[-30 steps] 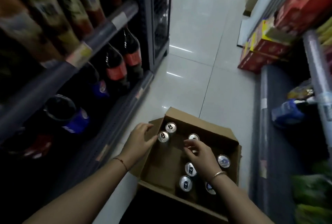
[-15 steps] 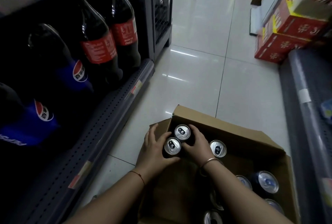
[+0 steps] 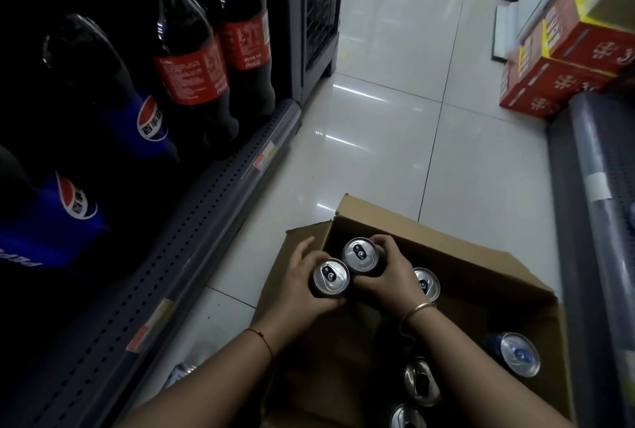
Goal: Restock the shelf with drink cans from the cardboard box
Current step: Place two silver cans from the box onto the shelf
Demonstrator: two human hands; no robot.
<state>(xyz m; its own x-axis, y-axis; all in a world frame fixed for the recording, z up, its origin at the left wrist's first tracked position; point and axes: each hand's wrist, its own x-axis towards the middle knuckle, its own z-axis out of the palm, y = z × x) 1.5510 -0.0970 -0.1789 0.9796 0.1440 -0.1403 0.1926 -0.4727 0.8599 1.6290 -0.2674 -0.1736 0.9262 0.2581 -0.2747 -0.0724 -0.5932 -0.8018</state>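
An open cardboard box (image 3: 457, 249) sits on the floor in front of me, with several silver-topped drink cans standing in it. My left hand (image 3: 302, 293) wraps around the near-left can (image 3: 330, 277) at the box's far left corner. My right hand (image 3: 391, 276) grips the can beside it (image 3: 360, 254). Both cans are upright and touch each other. Another can (image 3: 426, 285) stands just right of my right hand, partly hidden by it. More cans (image 3: 519, 353) stand lower in the box.
The bottom shelf (image 3: 192, 238) on the left carries large cola bottles (image 3: 192, 60) and blue-labelled bottles (image 3: 144, 118). A dark wire rack (image 3: 319, 8) stands beyond it. Red cartons (image 3: 563, 80) and another shelf edge (image 3: 598, 204) line the right side. White tiled floor (image 3: 378, 153) lies between.
The view dropped toward the box. My left hand went from the box flap onto one can, my right hand moved up from the middle cans to the neighbouring can, and both closed.
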